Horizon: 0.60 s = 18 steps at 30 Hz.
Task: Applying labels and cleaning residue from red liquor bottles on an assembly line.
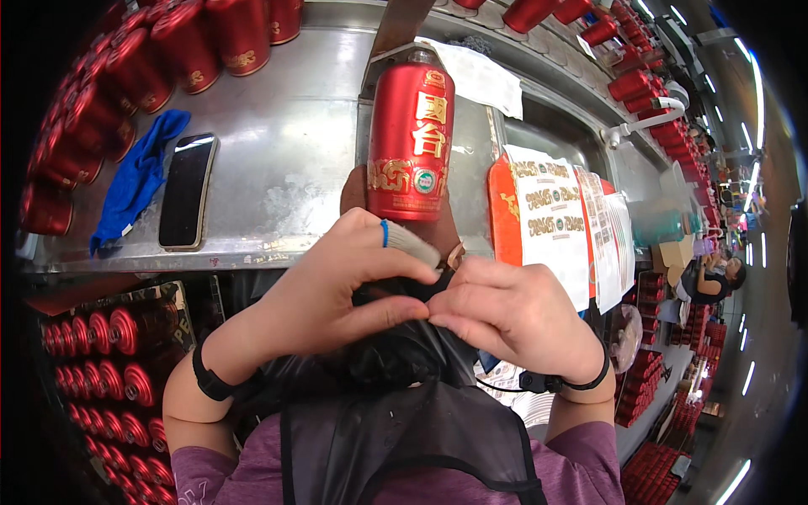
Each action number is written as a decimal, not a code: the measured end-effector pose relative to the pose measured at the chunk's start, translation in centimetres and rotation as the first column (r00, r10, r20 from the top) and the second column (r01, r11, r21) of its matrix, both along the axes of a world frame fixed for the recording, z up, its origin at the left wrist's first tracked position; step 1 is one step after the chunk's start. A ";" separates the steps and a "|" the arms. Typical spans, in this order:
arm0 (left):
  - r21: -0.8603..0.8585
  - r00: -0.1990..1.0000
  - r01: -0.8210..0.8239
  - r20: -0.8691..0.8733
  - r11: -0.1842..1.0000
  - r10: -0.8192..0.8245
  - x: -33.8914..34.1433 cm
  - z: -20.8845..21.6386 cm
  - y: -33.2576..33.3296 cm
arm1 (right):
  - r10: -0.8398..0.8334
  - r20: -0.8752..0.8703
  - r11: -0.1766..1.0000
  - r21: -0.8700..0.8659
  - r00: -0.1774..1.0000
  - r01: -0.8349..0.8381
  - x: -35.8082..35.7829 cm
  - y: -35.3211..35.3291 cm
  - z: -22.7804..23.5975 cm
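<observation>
A red bottle (411, 143) with gold characters, gold ornament and a small round green seal lies in front of me on a brown cradle-like support. Just below its base, my left hand (345, 290) and my right hand (513, 311) meet, fingertips touching. A pale fabric finger cover (410, 244) with a blue edge sits on a finger of my left hand. Both hands are closed in a pinch; whatever lies between the fingertips is too small to make out. Neither hand touches the bottle's printed front.
Sheets of gold-and-black transfers (551, 219) lie on a red board (505, 210) at right. Left on the metal bench (286, 126) are a phone (187, 192) and a blue cloth (139, 181). Red bottles (139, 71) crowd the far left; several more fill racks (109, 370) below.
</observation>
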<state>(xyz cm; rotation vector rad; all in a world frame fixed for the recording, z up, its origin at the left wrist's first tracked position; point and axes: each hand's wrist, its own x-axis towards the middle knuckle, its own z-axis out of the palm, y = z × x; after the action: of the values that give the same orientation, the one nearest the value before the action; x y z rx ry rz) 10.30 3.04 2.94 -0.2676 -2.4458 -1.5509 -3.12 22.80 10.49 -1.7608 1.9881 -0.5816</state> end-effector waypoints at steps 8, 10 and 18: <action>0.129 0.978 -0.207 0.061 0.970 0.201 -0.5 -0.4 -0.1 | -0.157 0.186 0.983 -0.064 0.970 0.171 -2.2 -0.8 -1.7; 0.086 0.961 -0.278 0.033 0.957 0.276 -0.9 -0.5 -0.5 | -0.231 0.229 0.970 -0.025 0.945 0.243 -2.7 -1.2 -1.9; -0.012 0.975 -0.205 -0.096 0.979 0.203 -1.7 -0.3 0.2 | -0.138 0.226 0.980 -0.108 0.964 0.166 -2.4 -1.6 -2.1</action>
<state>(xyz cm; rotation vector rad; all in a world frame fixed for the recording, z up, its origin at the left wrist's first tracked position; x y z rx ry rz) 8.65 3.28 2.62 -0.0873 -2.3366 -1.3939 -5.50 21.24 8.39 -1.5459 1.9805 -0.9284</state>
